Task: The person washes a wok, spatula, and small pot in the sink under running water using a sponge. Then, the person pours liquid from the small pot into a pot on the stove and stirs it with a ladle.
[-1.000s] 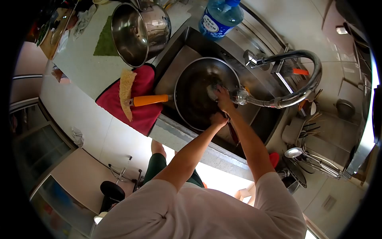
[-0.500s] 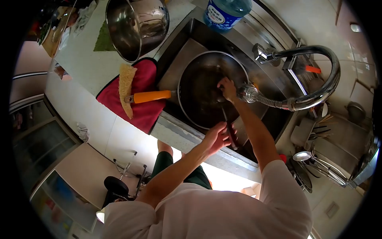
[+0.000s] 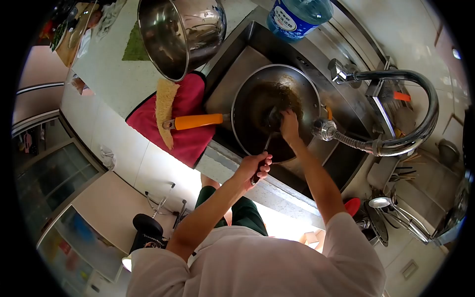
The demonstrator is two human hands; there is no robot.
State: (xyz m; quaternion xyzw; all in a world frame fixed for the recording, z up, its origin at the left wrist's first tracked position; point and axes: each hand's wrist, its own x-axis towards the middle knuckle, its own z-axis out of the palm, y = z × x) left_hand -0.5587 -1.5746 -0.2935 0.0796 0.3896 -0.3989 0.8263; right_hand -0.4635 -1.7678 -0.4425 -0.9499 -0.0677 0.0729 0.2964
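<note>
- Dark-handled metal utensil point(image 3: 267, 142): our left hand point(image 3: 253, 167), looser before, now grips it, likely steadying it.
- We cannot tell what our right hand point(image 3: 290, 124) holds.

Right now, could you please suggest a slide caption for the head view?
Left hand grips a utensil; right hand reaches into a pan in the sink.

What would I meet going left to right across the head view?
Green mat → loofah → left hand → right hand → faucet head → ladle.
</note>
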